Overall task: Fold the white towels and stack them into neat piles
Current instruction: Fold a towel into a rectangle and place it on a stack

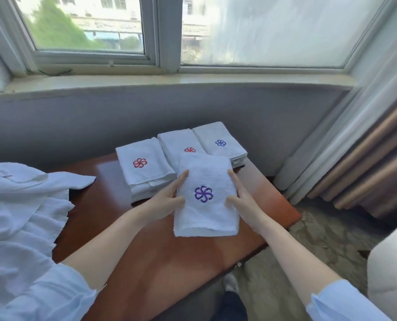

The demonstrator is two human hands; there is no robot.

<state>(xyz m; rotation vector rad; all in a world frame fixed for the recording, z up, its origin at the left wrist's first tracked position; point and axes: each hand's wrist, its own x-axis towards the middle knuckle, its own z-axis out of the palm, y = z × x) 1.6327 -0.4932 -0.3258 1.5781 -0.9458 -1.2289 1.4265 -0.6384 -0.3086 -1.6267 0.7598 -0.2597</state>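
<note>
The left hand (167, 202) and right hand (241, 198) each grip one side of the folded towel (204, 214), thumbs on top. It seems lifted just off the table (146, 262). Keep it flat, carry it past the fingertips to the pile with the blue flower (213, 135), and match the edges.

On the bench (169, 262), three piles of folded towels sit in a row along the 12 o'clock edge: the left pile (144, 167) at 11, the middle pile (179, 142) just beside it, and the right pile (218, 140) at 1. A folded towel (206, 205) lies before the middle pile, held by the left hand (167, 202) at its 9 o'clock side and the right hand (241, 202) at its 3 o'clock side. A heap of unfolded towels (21, 209) overlaps the bench at 9 o'clock, the windowsill (169, 82) runs behind at 12, and a curtain (366, 154) hangs at 2.
</note>
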